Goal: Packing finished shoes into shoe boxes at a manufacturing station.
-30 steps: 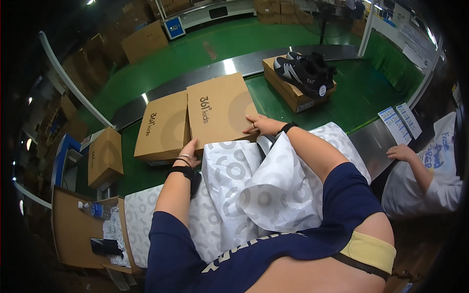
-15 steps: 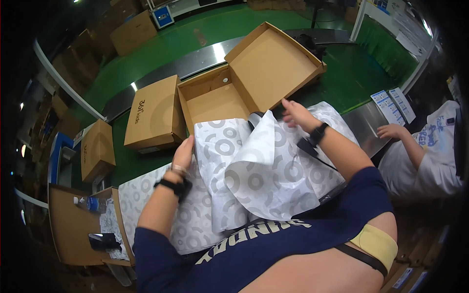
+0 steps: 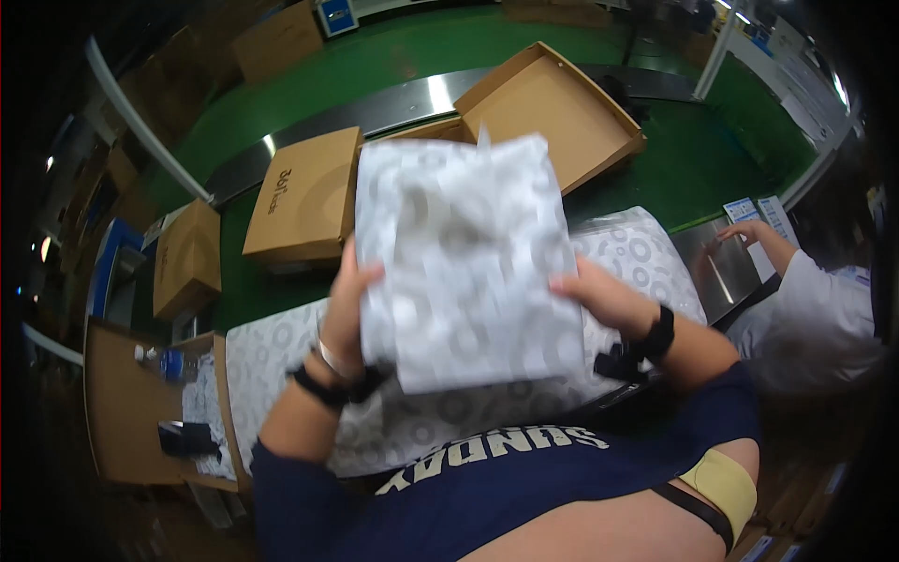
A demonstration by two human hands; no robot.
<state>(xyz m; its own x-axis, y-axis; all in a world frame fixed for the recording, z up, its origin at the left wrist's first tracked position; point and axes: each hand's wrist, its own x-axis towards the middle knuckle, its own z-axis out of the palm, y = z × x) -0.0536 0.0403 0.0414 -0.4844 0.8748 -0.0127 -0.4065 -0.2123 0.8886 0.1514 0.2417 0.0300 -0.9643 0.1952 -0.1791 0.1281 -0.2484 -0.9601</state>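
Observation:
A bundle of white tissue paper (image 3: 478, 318) with grey ring shapes, folded into a rough rectangle and blurred by motion, is raised in front of me. My left hand (image 3: 346, 304) grips its left edge, and my right hand (image 3: 609, 298) its right edge, thumbs on top. Whatever lies inside the paper is hidden. Just beyond the bundle stands an open brown shoebox (image 3: 552, 117), its lid tipped back to the right; the bundle covers most of its inside. Under my forearms lies a wide pad of the same printed paper (image 3: 281, 365).
Left of the open box sit a closed shoebox (image 3: 304, 197) and a smaller carton (image 3: 187, 258). An open carton (image 3: 126, 403) at far left holds crumpled paper, a water bottle (image 3: 173, 365) and a dark flat item (image 3: 187, 438). At right, another person's hand (image 3: 749, 231) is near label sheets (image 3: 768, 214).
The loose paper flap has been folded down and the bundle lifted off the pad. My right hand has come from the box lid to the bundle's right edge.

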